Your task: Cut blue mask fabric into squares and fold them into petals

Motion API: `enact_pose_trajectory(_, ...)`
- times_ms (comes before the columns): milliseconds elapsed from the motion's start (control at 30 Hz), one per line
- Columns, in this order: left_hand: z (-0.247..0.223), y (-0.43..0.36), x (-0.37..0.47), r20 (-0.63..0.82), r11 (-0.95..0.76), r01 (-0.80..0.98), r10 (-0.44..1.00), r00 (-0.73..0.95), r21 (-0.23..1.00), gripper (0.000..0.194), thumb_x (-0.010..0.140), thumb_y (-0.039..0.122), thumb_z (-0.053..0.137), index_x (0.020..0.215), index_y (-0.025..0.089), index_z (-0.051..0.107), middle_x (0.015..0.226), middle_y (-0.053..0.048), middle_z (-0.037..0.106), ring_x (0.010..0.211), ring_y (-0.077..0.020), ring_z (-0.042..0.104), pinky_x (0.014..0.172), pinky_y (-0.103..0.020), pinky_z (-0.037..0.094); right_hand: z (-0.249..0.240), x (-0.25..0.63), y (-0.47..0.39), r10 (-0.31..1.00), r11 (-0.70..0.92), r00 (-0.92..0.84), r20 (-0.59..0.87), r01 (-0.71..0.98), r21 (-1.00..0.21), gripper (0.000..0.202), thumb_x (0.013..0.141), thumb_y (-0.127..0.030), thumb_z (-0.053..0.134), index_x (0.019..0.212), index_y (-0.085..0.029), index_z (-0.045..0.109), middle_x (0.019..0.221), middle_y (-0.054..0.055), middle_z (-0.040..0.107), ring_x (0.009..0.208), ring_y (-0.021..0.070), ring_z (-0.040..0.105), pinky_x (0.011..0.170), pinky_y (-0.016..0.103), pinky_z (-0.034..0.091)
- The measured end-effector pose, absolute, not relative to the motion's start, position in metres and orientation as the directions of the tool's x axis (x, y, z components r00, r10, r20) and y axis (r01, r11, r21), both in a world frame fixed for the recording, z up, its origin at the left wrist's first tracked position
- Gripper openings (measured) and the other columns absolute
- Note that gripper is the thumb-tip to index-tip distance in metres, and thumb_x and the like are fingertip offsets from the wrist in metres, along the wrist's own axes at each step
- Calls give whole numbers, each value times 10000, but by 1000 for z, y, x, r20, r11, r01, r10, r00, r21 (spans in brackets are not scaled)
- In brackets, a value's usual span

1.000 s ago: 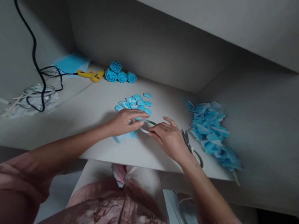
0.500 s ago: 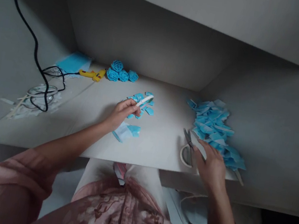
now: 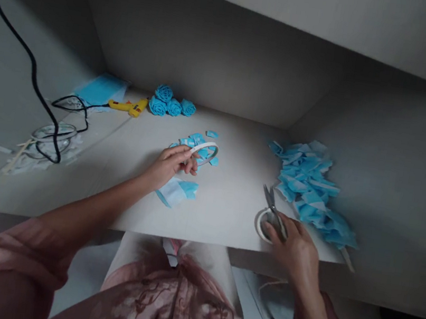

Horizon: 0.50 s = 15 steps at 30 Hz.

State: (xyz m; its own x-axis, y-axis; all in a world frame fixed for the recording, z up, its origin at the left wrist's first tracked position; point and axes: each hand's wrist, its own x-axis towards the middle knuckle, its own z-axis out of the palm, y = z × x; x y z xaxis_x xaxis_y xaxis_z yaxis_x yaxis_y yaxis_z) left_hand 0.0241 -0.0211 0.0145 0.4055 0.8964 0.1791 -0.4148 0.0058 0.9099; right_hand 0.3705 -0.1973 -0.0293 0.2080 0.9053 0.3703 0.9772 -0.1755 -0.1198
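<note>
My left hand [image 3: 174, 163] pinches a thin white ring of tape [image 3: 214, 150] by its left side, above several small blue cut pieces [image 3: 196, 138]. A blue and white strip [image 3: 175, 191] lies just in front of that hand. My right hand [image 3: 297, 241] is at the scissors [image 3: 271, 199], its thumb by the handles and its fingers bent around them. The scissors' blades are slightly apart and point away from me. A second white tape roll [image 3: 259, 229] lies on the table beneath the scissors' handles.
A heap of blue fabric pieces [image 3: 306, 176] lies at the right. Rolled blue flowers [image 3: 173, 106], a yellow glue gun [image 3: 135, 107] and blue sheets [image 3: 102, 88] stand at the back left. A black cable [image 3: 34, 71] hangs over white scraps at the left.
The tape ring in my left hand has turned so its round opening shows. My right hand has shifted closer around the scissors' handles. The view has moved slightly.
</note>
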Motion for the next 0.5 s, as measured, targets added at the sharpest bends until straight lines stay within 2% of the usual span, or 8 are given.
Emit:
enact_pose_trajectory(133, 10, -19, 25, 144, 53, -453, 910, 389, 890, 403, 772, 491, 884, 928, 132, 788, 730, -37, 685, 753, -169, 663, 758, -341, 588, -32, 369, -192, 905, -246, 274, 325, 961, -125, 575, 915, -513, 585, 1340, -147, 712, 1133, 220, 785, 993, 416, 758, 883, 572, 611)
enact_pose_trajectory(200, 8, -18, 25, 121, 88, -467, 909, 399, 880, 402, 757, 470, 908, 963, 141, 805, 817, -51, 715, 796, -169, 668, 775, -350, 591, -32, 366, -189, 906, -243, 293, 305, 951, -191, 560, 868, -456, 606, 1337, -165, 701, 1139, 208, 787, 1008, 413, 757, 899, 581, 604)
enact_pose_trajectory(267, 7, -17, 25, 119, 100, -471, 904, 412, 876, 379, 765, 449, 911, 973, 148, 813, 831, -46, 710, 803, -163, 658, 769, -341, 578, -29, 361, -183, 915, -209, 309, 258, 912, -352, 543, 835, -435, 631, 1322, -201, 681, 1125, 173, 793, 1018, 380, 762, 905, 549, 610)
enact_pose_trajectory(333, 7, -16, 24, 128, 96, -476, 900, 416, 874, 367, 772, 436, 909, 980, 149, 813, 807, -40, 704, 772, -150, 637, 742, -318, 551, -22, 354, -174, 925, -150, 323, 202, 796, -587, 513, 829, -451, 672, 1294, -236, 657, 1116, 136, 791, 1030, 329, 771, 916, 493, 619)
enact_pose_trajectory(400, 8, -15, 23, 127, 100, -485, 901, 414, 869, 359, 772, 409, 908, 995, 147, 808, 774, -33, 697, 736, -141, 614, 717, -301, 525, -11, 345, -161, 915, -50, 348, 207, 604, -796, 513, 806, -467, 737, 1258, -249, 636, 1169, 131, 770, 1086, 299, 767, 967, 464, 614)
enact_pose_trajectory(467, 10, -14, 23, 110, 114, -485, 906, 409, 867, 330, 788, 369, 882, 1011, 141, 799, 742, -28, 681, 708, -138, 595, 694, -294, 504, 2, 334, -142, 920, 67, 333, 208, 389, -919, 582, 763, -427, 812, 1287, -275, 607, 1249, 116, 734, 1123, 280, 758, 991, 449, 613)
enact_pose_trajectory(500, 10, -14, 22, 98, 120, -483, 910, 403, 867, 305, 802, 351, 858, 1010, 137, 793, 721, -24, 666, 692, -138, 585, 679, -292, 495, 9, 329, -132, 932, 95, 312, 183, 279, -956, 663, 743, -403, 841, 1342, -297, 579, 1255, 101, 726, 1070, 266, 768, 948, 438, 628)
